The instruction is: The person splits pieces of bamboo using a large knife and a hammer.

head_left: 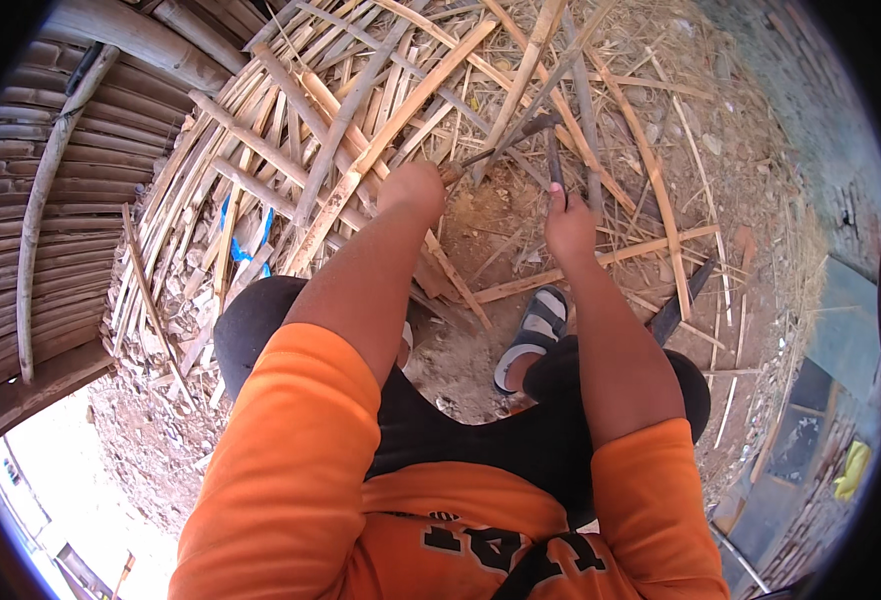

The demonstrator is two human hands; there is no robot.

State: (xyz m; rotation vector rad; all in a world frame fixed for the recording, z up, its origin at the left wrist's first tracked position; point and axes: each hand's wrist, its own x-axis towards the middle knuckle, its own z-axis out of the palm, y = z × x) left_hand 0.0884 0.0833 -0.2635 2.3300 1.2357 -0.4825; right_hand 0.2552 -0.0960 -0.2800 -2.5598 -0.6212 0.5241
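Low over the ground, my left hand (413,190) is closed round the wooden handle of a tool with a dark, narrow metal blade (480,157). That blade points up and to the right, toward the head of a hammer (554,150). My right hand (570,228) grips the hammer's dark handle, thumb laid along it. Whether blade and hammer head touch cannot be made out. Below and around both tools lie split bamboo strips (365,165), some crossing just beyond my hands. One light strip (600,258) lies close under my right hand.
A heap of bamboo strips spreads to the far left, with a blue plastic scrap (250,235) beside it. A bamboo slat wall (85,200) stands at left. My sandalled foot (537,330) is near the strips. A dark flat piece (682,300) lies right, and a yellow thing (852,468) farther right.
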